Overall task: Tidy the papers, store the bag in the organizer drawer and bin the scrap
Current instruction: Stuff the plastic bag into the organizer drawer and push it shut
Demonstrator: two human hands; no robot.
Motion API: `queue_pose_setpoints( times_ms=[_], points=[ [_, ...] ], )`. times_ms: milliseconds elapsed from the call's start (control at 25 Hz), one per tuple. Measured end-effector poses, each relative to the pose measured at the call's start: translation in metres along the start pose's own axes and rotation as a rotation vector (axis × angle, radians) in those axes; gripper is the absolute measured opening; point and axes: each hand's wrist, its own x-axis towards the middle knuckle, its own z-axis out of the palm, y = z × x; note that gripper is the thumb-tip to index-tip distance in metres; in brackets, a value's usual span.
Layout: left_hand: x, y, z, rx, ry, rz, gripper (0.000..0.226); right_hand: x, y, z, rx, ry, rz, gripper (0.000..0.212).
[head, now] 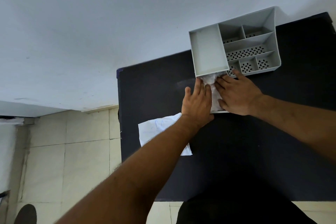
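Observation:
A grey desk organizer (pixel 269 23) with several compartments stands at the far right of the black table (pixel 154 92). Its drawer (pixel 221 112) is pulled out toward me from under the left compartment. A crumpled clear plastic bag (pixel 211 85) lies in the drawer. My left hand (pixel 197 103) presses on the bag's left side with fingers spread flat. On the bag's right side my right hand (pixel 236 94) presses down, fingers reaching to the organizer's front. A white sheet of paper (pixel 158 129) with faint blue writing lies near the table's left edge, partly under my left forearm.
A white wall rises behind the table. Beige floor tiles (pixel 69 151) lie to the left, below the table's left edge. A dark rounded object (pixel 25 214) shows at the bottom left corner.

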Motion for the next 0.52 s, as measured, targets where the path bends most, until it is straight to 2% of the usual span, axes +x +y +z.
queue_pose_setpoints(
  times_ms=[320,520],
  points=[
    [0.013,0.013,-0.011,-0.016,-0.037,-0.024,0.106,-0.008,-0.011,-0.002,0.147,0.130,0.034,0.055],
    [0.017,0.009,-0.013,0.020,-0.052,0.026,0.107,-0.011,-0.011,-0.009,0.090,0.034,0.002,0.041]
  ],
)
